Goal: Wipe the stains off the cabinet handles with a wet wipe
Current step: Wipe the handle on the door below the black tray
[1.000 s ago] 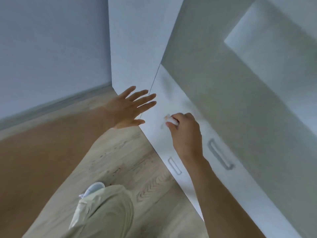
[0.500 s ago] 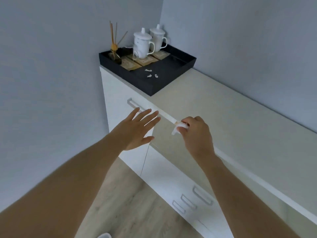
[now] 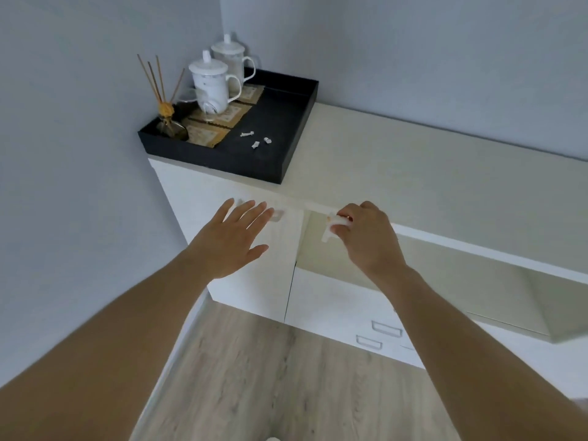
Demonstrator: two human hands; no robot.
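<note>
My right hand (image 3: 369, 237) pinches a small white wet wipe (image 3: 332, 229) just below the front edge of the white cabinet top (image 3: 413, 173). My left hand (image 3: 237, 237) is spread flat with straight fingers in front of the left cabinet door (image 3: 251, 281), and covers most of that door's metal handle (image 3: 277, 215), whose right end shows past the fingertips. Lower right, two small metal drawer handles (image 3: 386, 328) (image 3: 369, 342) sit on the white drawer fronts.
A black tray (image 3: 286, 160) on the cabinet's left end holds two white lidded mugs (image 3: 211, 82), a reed diffuser (image 3: 167, 119), coasters and small white bits. Grey walls close the corner on the left. Wood floor (image 3: 270, 377) lies below.
The view rose from the floor and lower drawers to the cabinet top. Both hands moved up to the top edge; my right hand kept the wipe, and my left hand came over the door handle.
</note>
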